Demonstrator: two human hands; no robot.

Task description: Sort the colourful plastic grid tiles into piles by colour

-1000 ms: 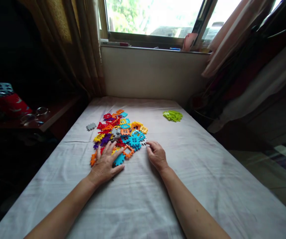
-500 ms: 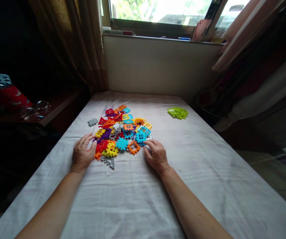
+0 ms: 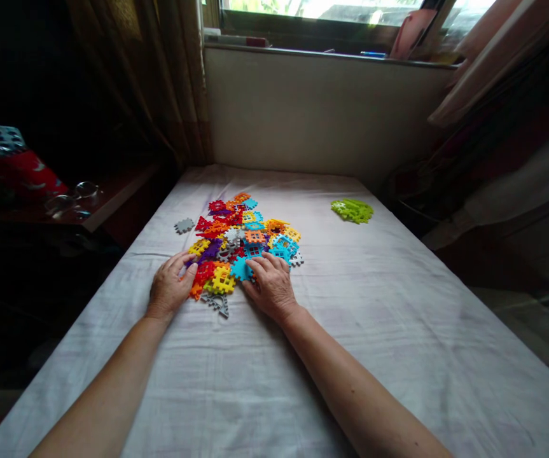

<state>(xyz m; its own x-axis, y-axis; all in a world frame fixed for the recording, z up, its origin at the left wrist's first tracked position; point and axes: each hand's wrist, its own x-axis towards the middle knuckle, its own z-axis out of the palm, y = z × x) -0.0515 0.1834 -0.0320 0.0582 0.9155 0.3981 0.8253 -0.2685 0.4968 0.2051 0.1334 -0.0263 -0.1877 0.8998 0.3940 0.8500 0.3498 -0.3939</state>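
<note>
A loose heap of flat plastic interlocking pieces with notched edges lies on the cloth, in red, orange, yellow, blue, purple and grey. My left hand (image 3: 172,286) rests at the heap's left edge, fingers apart, near a yellow window-shaped piece (image 3: 200,247) and red pieces (image 3: 204,272). Over the heap's near right side lies my right hand (image 3: 272,284), palm down with its fingers stretched out. It covers part of a blue toothed piece (image 3: 240,268) and hides what is under the palm. A grey triangular piece (image 3: 219,304) lies between the hands at the near edge.
A separate pile of lime green pieces (image 3: 352,210) sits at the far right of the cloth-covered surface (image 3: 350,305). One grey piece (image 3: 184,226) lies left of the heap. Eyeglasses (image 3: 72,198) and a red patterned pouch (image 3: 28,178) are on a side shelf. A wall (image 3: 303,108) stands behind.
My right hand has moved left from the heap's right edge onto its near pieces, covering the orange frame piece. My left hand stays at the left edge. The camera view has shifted slightly.
</note>
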